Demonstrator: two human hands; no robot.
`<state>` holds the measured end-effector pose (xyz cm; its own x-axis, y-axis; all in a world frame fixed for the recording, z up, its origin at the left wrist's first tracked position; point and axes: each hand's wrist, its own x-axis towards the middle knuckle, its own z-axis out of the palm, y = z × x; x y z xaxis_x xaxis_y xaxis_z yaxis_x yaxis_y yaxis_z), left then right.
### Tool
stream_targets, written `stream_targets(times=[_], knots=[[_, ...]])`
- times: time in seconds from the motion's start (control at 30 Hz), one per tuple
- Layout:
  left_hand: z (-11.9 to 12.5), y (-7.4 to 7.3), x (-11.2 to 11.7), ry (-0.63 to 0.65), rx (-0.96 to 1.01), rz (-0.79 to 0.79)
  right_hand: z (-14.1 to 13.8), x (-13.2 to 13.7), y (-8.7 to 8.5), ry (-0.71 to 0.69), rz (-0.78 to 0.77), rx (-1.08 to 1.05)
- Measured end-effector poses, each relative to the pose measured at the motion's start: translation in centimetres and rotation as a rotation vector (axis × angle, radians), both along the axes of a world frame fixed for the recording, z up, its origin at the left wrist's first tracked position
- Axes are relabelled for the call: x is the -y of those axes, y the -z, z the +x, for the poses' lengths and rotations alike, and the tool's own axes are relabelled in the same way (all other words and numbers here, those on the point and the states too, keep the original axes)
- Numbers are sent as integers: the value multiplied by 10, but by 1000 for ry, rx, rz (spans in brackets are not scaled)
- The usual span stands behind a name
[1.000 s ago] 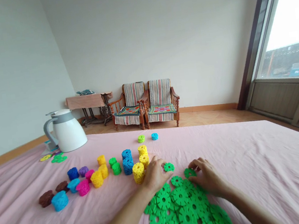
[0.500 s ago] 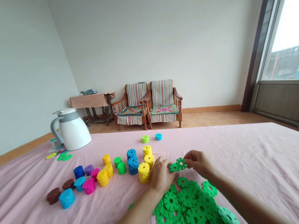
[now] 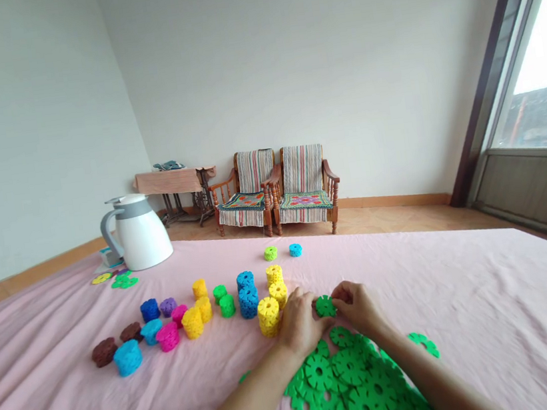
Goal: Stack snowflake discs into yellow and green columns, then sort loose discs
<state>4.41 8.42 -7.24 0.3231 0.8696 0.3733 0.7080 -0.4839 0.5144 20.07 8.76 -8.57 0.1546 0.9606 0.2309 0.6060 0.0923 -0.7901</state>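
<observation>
Shifted since half a second ago: flat green notched plastic disc (image 3: 326,305), from sticking out to the right to squared up between left hand (image 3: 300,319) and right hand (image 3: 360,304); can't tell the layer count.
Disc spot: just beyond a loose heap of green notched plastic discs (image 3: 359,378), over a wrinkled pink cloth (image 3: 469,313); can't tell if touching.
Left fingers: curled round, thumb included, on the disc's left side; can't tell about hidden fingertips.
Right fingers: pinching the right edge between thumb and fingertip, rest folded in.
Heap: right below both hands, partly covered by the right forearm (image 3: 415,364); one stray green disc (image 3: 429,346) past that.
Yellow side: three bright yellow disc stacks (image 3: 269,318) super close to the left hand, then two blue disc stacks (image 3: 249,302).
Way back left: rounded white-and-grey jug (image 3: 143,239) with handle.
</observation>
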Motion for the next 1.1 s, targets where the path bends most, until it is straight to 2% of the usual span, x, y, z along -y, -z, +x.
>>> stream_targets(times=[0.43, 0.57, 0.73, 0.8, 0.9, 1.1], knots=[[0, -1, 0, 8, 18, 7, 2, 1, 3, -52, 36, 72], [-1, -3, 0, 15, 14, 6, 6, 12, -13, -87, 25, 111], [-2, -6, 1, 12, -1, -18, 13, 38, -49, -398, -165, 306], [-1, -7, 1, 14, -11, -28, 13, 44, -57, -452, -200, 389], [-1, -8, 2, 21, -8, -27, 12, 46, -60, -449, -213, 421], [-2, -8, 2, 29, 5, -28, 11, 40, -52, -456, -288, 335]])
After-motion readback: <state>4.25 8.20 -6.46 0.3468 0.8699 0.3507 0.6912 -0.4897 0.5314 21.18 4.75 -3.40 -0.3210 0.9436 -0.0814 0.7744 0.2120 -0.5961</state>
